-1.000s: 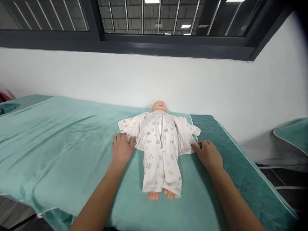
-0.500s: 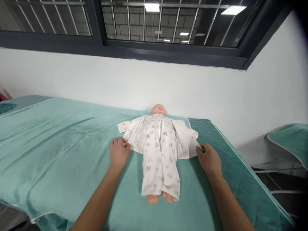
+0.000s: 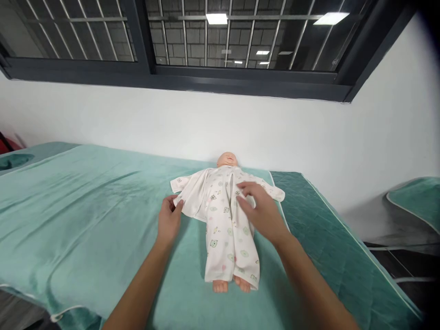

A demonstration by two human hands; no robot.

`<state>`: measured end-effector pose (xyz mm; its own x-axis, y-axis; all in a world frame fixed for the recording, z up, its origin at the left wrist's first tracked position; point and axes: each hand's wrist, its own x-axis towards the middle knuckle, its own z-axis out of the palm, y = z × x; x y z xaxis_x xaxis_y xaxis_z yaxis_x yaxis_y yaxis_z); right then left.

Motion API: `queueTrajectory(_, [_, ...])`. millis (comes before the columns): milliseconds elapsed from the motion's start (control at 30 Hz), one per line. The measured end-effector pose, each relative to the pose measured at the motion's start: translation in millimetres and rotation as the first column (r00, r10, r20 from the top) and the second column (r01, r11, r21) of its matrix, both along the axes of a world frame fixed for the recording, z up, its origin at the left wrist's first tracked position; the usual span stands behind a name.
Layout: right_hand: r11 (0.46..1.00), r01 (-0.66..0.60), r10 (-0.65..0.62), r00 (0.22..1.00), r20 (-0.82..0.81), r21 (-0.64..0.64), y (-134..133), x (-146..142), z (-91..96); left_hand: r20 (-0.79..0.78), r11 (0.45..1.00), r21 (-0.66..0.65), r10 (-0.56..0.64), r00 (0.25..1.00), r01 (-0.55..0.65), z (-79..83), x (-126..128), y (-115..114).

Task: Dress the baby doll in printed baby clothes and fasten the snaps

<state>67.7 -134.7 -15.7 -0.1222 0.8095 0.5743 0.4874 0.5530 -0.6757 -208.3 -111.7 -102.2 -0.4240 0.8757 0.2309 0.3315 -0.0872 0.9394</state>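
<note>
A baby doll lies on its back on a teal blanket, head toward the wall. It wears a white printed garment with bare feet showing at the near end. My left hand pinches the left flap of the garment near the doll's side. My right hand hovers over the doll's belly and the right flap, somewhat blurred, fingers bent toward the cloth. Whether it grips the flap is unclear.
The blanket covers a wide bed against a white wall under a dark-framed barred window. A darker quilted teal pad lies at the right. Another teal-covered surface stands at far right across a gap of dark floor.
My right hand has moved from the right flap's outer edge inward over the doll's belly, and the right flap now lies folded in. My left hand stays at the left flap.
</note>
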Motion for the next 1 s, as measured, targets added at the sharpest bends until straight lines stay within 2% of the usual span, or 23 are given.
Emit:
queueTrajectory(67, [0.998,-0.051,0.045,0.977,0.206,0.025,-7,-10,-6.7,0.044,1.000,0.026,0.002,0.999,-0.003,0.5,-2,1])
queueTrajectory(167, [0.996,-0.031,0.003,0.953,0.302,0.086,-13,-13,-27.2,0.010,0.998,0.051,-0.032,0.999,0.032,12.3,2,5])
queueTrajectory(267, [0.990,0.035,-0.078,0.940,0.331,0.135,-16,-14,-41.3,-0.078,0.983,0.141,-0.109,0.991,0.119,40.4,20,8])
queueTrajectory(367, [0.995,0.032,-0.061,0.945,0.322,0.094,-18,-15,-43.0,-0.246,0.924,0.255,-0.223,0.943,0.285,70.8,46,3])
queueTrajectory(400, [0.998,0.003,-0.024,0.953,0.303,0.068,-19,-15,-41.7,-0.360,0.884,0.250,-0.294,0.885,0.396,77.6,55,0])
queueTrajectory(433, [0.999,-0.035,0.024,0.962,0.270,0.038,-19,-13,-39.9,-0.491,0.826,0.211,-0.373,0.787,0.523,81.9,63,-3])
queueTrajectory(467, [0.997,-0.076,0.073,0.972,0.225,0.006,-19,-10,-37.6,-0.621,0.757,0.140,-0.435,0.653,0.638,83.6,70,-6])
queueTrajectory(533, [0.992,-0.117,0.122,0.987,0.102,-0.055,-16,-4,-32.0,-0.777,0.640,-0.018,-0.493,0.392,0.768,80.9,78,-12])
queueTrajectory(567, [0.992,-0.100,0.104,0.994,0.041,-0.080,-12,0,-28.8,-0.794,0.603,-0.070,-0.516,0.322,0.794,77.9,79,-13])
queueTrajectory(600, [0.993,-0.058,0.057,0.998,-0.009,-0.101,-5,3,-25.4,-0.768,0.586,-0.091,-0.556,0.318,0.805,74.8,79,-12])
queueTrajectory(633, [0.993,0.003,-0.008,0.999,-0.044,-0.115,4,5,-21.8,-0.704,0.592,-0.078,-0.603,0.376,0.802,72.4,77,-9])
queueTrajectory(667, [0.990,0.068,-0.076,0.995,-0.063,-0.123,16,6,-18.2,-0.606,0.629,-0.037,-0.632,0.484,0.776,70.9,75,-4])
queueTrajectory(700, [0.984,0.133,-0.142,0.988,-0.062,-0.122,31,6,-14.7,-0.488,0.699,0.019,-0.618,0.617,0.715,70.5,72,5])
queueTrajectory(767, [0.964,0.246,-0.248,0.969,-0.006,-0.105,66,3,-8.8,-0.265,0.869,0.098,-0.447,0.854,0.486,72.2,65,31])
queueTrajectory(800, [0.951,0.295,-0.291,0.955,0.053,-0.093,84,0,-6.8,-0.192,0.929,0.112,-0.329,0.925,0.353,73.5,63,48])
queueTrajectory(867, [0.918,0.375,-0.353,0.921,0.163,-0.127,114,-7,-5.2,-0.120,0.971,0.034,-0.232,0.965,0.237,75.2,62,83])
queueTrajectory(933, [0.889,0.418,-0.375,0.899,0.228,-0.188,133,-14,-7.0,-0.132,0.969,-0.091,-0.239,0.962,0.228,74.7,64,115])
queueTrajectory(1000, [0.874,0.433,-0.384,0.893,0.234,-0.221,140,-20,-11.0,-0.200,0.949,-0.192,-0.287,0.937,0.250,73.3,70,137])
